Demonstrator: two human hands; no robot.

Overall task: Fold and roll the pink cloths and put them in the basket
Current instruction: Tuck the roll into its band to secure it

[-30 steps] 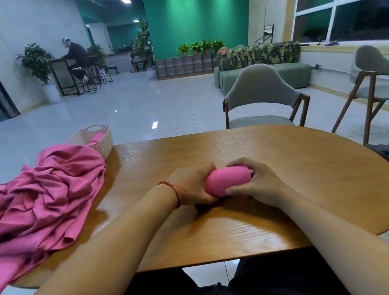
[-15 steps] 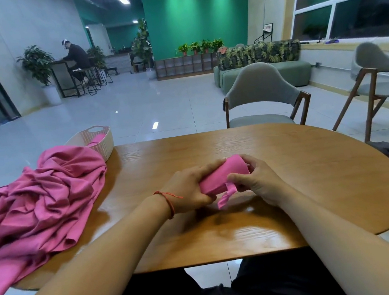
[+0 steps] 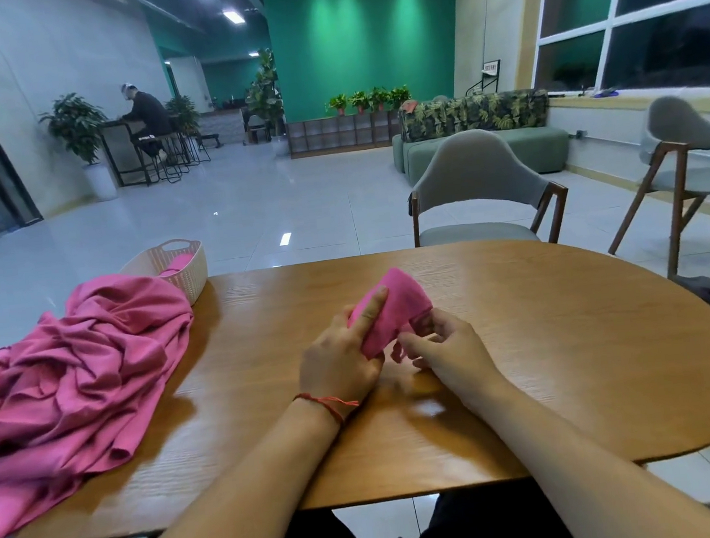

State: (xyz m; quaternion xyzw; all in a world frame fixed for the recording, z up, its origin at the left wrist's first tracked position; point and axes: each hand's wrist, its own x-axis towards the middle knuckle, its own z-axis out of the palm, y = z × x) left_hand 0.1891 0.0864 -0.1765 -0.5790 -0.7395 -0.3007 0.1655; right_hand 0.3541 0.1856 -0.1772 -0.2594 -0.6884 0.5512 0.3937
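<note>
left hand [image 3: 338, 358]: low centre of the frame, with a red string [image 3: 327, 401] on the wrist. it grasps the rolled cloth [image 3: 392, 308] from the left, forefinger laid straight along the top and the other fingers wrapped underneath.
right hand [image 3: 449, 351]: just right of the left hand, fingers curled in at the near end of the roll. the thumb sits against the cloth's open edge, so it looks like a pinch on the loose end, though the fingertips are blurred.
rolled cloth: centre of the frame, held between both hands. it tilts up and away from you, lifted off the table [image 3: 529, 360].
step in hand: by my reading you are finishing the roll, tucking its end so it holds.
pile of pink cloths [image 3: 74, 368]: left of the frame, crumpled on the table with one corner hanging over the near edge. none of it is folded yet.
basket [image 3: 188, 264]: upper left of the table, just behind the pile and well apart from your hands. one pink roll [image 3: 177, 261] is already inside.
next move: keep the roll clenched so it does not spring open, then carry it left, over the pile, and lay it beside the roll in the basket.
chair [image 3: 476, 186]: beyond the far edge of the table, right of centre.
</note>
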